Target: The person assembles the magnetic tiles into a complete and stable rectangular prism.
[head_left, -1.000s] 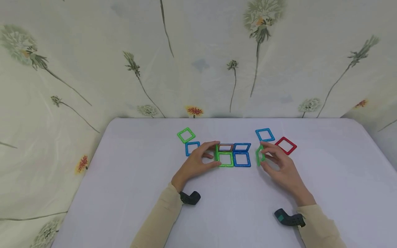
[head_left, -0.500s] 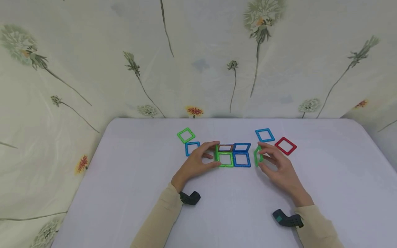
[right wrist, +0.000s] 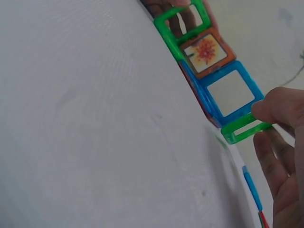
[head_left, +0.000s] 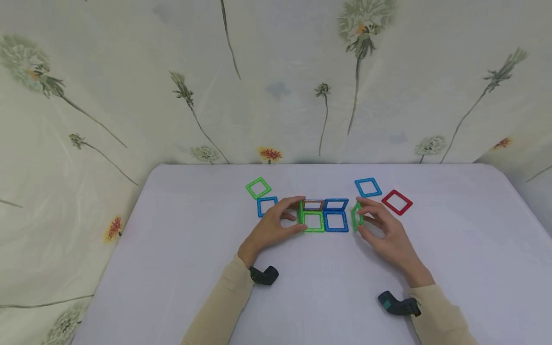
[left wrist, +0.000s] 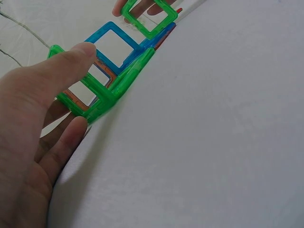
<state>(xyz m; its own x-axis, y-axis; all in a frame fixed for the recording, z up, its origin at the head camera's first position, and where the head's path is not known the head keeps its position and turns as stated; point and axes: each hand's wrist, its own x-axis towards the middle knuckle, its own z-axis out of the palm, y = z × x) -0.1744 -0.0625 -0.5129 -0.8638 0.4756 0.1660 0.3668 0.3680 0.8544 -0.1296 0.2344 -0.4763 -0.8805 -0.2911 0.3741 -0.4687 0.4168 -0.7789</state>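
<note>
Flat on the table lie a green magnetic tile [head_left: 314,230] and a dark blue tile [head_left: 336,230], side by side. Along their far edges stand an orange-brown tile [right wrist: 223,42] and a blue tile [head_left: 336,205], the blue one leaning back. A green tile [head_left: 301,213] rises at the left end, and my left hand [head_left: 276,224] holds it by its edges between thumb and fingers. My right hand [head_left: 383,225] pinches another green tile [head_left: 355,217], held upright just right of the blue pair, with a narrow gap between in the head view.
Loose on the white table [head_left: 319,287] are a light green tile [head_left: 251,192] and a blue tile [head_left: 260,207] beyond my left hand. Behind my right hand lie a blue tile [head_left: 369,195] and a red tile [head_left: 404,209]. A flowered cloth [head_left: 276,115] hangs at the back.
My right hand has moved a little left with its green tile, closer to the blue tiles. The left hand and the joined tiles have stayed in place.
</note>
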